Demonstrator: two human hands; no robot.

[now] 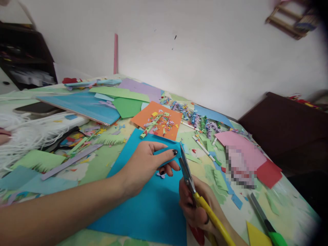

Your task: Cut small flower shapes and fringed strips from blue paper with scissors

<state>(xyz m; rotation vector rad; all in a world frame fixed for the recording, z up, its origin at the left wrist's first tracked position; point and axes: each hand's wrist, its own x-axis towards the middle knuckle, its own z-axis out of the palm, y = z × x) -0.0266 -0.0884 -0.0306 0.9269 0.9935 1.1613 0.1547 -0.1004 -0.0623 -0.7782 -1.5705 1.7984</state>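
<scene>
Under soft, diffuse light, an off-white wall (pixel 205 61) (flecked with a few dark marks (pixel 175 37)) rises behind the cloth-covered table (pixel 94 167), a dark open shelf unit (pixel 44 51) standing left, a dark brown cabinet (pixel 271 126) right, a wooden rack (pixel 284 25) high above it

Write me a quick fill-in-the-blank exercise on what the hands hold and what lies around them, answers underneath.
1. The left hand pinches a piece of ____ paper.
2. The right hand holds a pair of ____.
3. Beyond the left hand, a scatter of tiny scraps lies on a sheet coloured ____.
4. The bladed tool at the lower right has a bright ____ handle, cut off by the picture's edge.

Missing words: blue; scissors; orange; green.
</scene>
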